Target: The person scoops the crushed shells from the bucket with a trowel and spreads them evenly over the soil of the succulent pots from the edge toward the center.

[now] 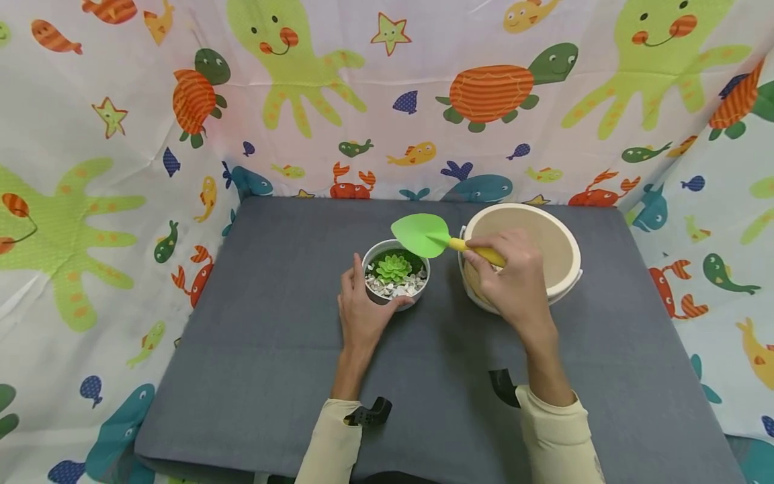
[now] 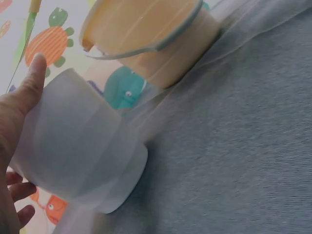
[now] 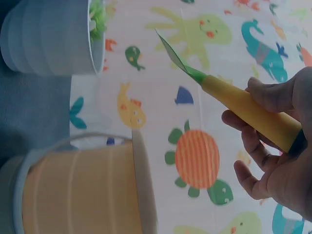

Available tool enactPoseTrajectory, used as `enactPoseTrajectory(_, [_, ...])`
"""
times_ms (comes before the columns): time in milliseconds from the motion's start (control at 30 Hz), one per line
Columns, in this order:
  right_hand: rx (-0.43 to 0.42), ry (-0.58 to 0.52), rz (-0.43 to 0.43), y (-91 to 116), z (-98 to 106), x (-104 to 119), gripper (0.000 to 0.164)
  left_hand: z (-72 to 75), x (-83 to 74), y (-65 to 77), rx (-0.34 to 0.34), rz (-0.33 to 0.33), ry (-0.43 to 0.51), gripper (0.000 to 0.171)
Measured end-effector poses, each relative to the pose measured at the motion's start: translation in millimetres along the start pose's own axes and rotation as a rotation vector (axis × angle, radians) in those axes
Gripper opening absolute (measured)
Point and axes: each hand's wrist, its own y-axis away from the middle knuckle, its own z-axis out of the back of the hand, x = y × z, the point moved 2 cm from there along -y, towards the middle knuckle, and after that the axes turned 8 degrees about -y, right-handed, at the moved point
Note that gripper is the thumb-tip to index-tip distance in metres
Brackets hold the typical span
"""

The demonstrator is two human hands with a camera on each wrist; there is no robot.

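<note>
My left hand (image 1: pixel 367 302) holds a small white flowerpot (image 2: pixel 83 141) by its near left side, thumb and fingers spread around it. A green succulent (image 1: pixel 394 268) grows in the pot, with pale pebbles (image 1: pixel 393 289) around it. My right hand (image 1: pixel 510 275) grips a toy hand trowel (image 3: pixel 251 111) by its yellow handle. The trowel's light-green blade (image 1: pixel 421 235) points left, above the pot's far right rim. Below the right hand stands a cream bucket (image 1: pixel 565 235); the hand hides part of its inside, so I cannot tell all that it holds.
Both containers stand on a grey cloth-covered table (image 1: pixel 272 323). A white curtain with printed sea animals (image 1: pixel 387 154) hangs behind and along both sides. The bucket's handle (image 2: pixel 131 52) hangs down along its side.
</note>
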Motion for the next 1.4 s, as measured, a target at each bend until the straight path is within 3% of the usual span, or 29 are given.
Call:
enactPoseTrajectory(167, [-0.064,-0.021,-0.034,2,15,-8,0.016,-2.1,-6.7,8.2,-0.065,-0.020,-0.083,0.139])
enactPoseTrajectory(300, [-0.068,-0.020,-0.049,3,22,-13,0.016,-5.1,-9.1,8.4,-0.061,-0.011,-0.116,0.140])
enactPoseTrajectory(467, [-0.126,0.017,-0.078,10,42,-23,0.015,-8.3,-9.6,6.0,-0.030,-0.019,-0.045,0.138])
enactPoseTrajectory(567, [-0.194,0.076,-0.114,16,61,-31,0.013,-7.4,-14.1,2.0,-0.059,-0.062,0.059,0.125])
enactPoseTrajectory(700, [-0.191,0.200,-0.203,22,85,-44,0.015,-5.3,-35.8,-8.0,-0.143,-0.158,0.153,0.106])
enactPoseTrajectory(833, [-0.083,0.337,-0.308,25,92,-56,0.019,-8.9,-66.4,-18.5,-0.152,-0.247,0.146,0.096])
enactPoseTrajectory(1100, [0.092,0.432,-0.368,19,86,-73,0.020,-29.5,-113.3,-26.3,0.072,-0.391,0.138,0.093])
enactPoseTrajectory(1400, [0.185,0.528,-0.369,12,76,-87,0.020,-55.1,-131.5,-18.6,0.307,-0.446,0.051,0.095])
